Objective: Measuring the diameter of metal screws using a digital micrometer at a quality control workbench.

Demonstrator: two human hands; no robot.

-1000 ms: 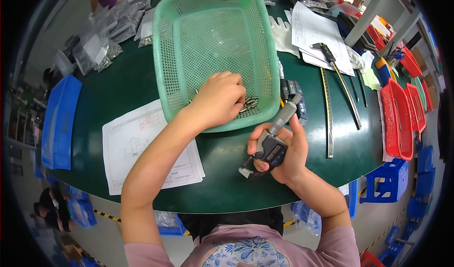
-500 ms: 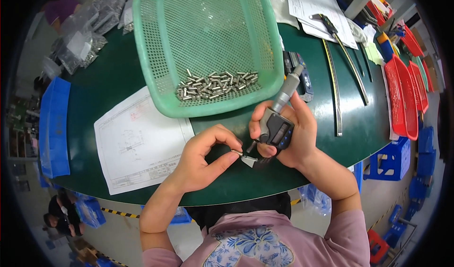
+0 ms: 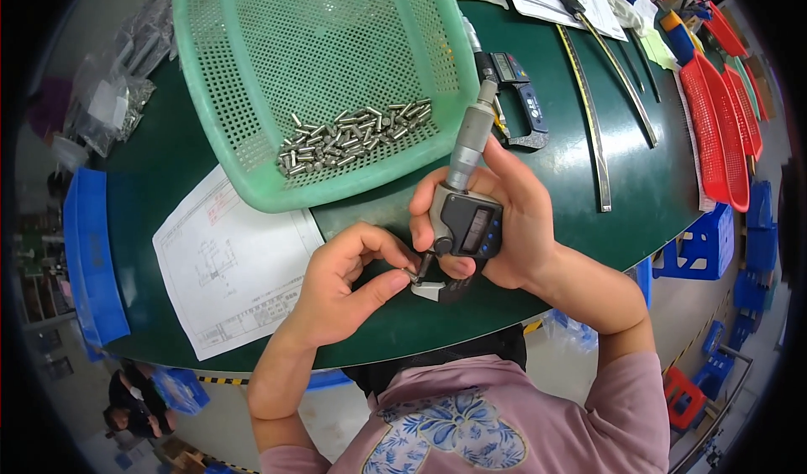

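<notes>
A short silvery metal pin (image 3: 413, 276) lies below the middle of the frame, in the narrow pinch of the left hand (image 3: 340, 293), thumb against forefinger. It is right at the open end of the grey-and-black digital micrometer (image 3: 471, 226), on its left side, close to the measuring faces; whether they touch it I cannot tell. The pin's long axis, mostly hidden by fingertips, seems to run slightly down to the right, across the micrometer's, which leans from upper right to lower left. The right hand (image 3: 521, 222) has its grip wrapped around the micrometer. A heap of loose matching pins (image 3: 349, 142) lies in the pale green perforated plastic basket (image 3: 303, 198), on the dark green bench (image 3: 572, 180) at upper centre. One second earlier the left hand was inside that basket; now it is out and beside the micrometer. Against half a second ago, basket, hands and micrometer all sit further left in the frame, and the pin's end looks closer in between the faces.
</notes>
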